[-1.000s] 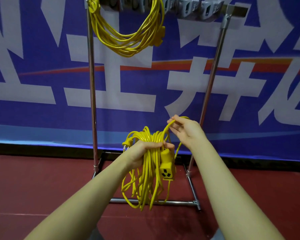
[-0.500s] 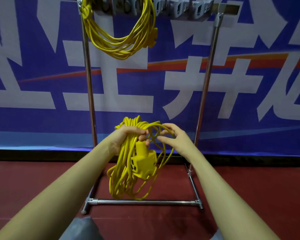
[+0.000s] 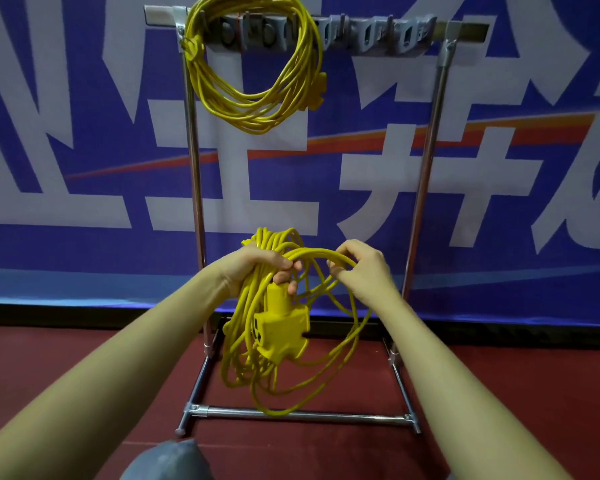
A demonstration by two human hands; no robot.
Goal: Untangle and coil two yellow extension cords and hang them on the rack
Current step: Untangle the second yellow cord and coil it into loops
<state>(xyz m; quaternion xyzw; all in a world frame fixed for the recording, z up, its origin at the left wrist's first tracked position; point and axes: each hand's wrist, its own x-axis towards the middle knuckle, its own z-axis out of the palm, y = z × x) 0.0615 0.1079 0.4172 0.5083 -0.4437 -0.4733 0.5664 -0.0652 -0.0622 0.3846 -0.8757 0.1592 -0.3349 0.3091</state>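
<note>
Left hand (image 3: pixel 253 268) wraps its curled fingers around the top of the bundled yellow cord (image 3: pixel 257 344), loops hanging below the fist, the socket block (image 3: pixel 280 329) dangling just under the fingertips. Right hand (image 3: pixel 362 268) pinches the outermost loop (image 3: pixel 347 344) beside it, fingers curled over the strand. Up top, the other coiled cord (image 3: pixel 257 98) hangs from the rack (image 3: pixel 426 161) at its left end.
</note>
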